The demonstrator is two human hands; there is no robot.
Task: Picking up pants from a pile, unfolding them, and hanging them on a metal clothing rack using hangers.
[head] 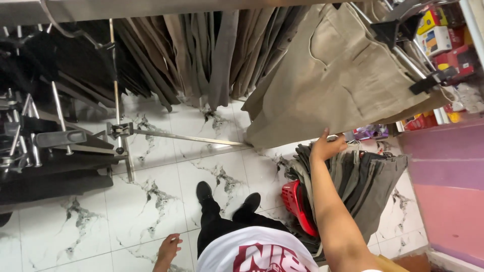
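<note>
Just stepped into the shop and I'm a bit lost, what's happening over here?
A person stands on the marbled tile floor among racks of hanging trousers. Their right hand reaches up to the lower edge of a beige pair of trousers clipped to a hanger. The left hand hangs empty at their side. A pile of grey trousers lies over a red basket below.

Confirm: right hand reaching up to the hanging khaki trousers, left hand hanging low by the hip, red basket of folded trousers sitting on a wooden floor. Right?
Not quite. The floor is white marble-look tile with grey veining, not wood; the head view shows it. The rest holds: the right hand reaches up to the hanging khaki trousers, the left hand hangs low by the hip, and the red basket holds folded trousers.
</note>
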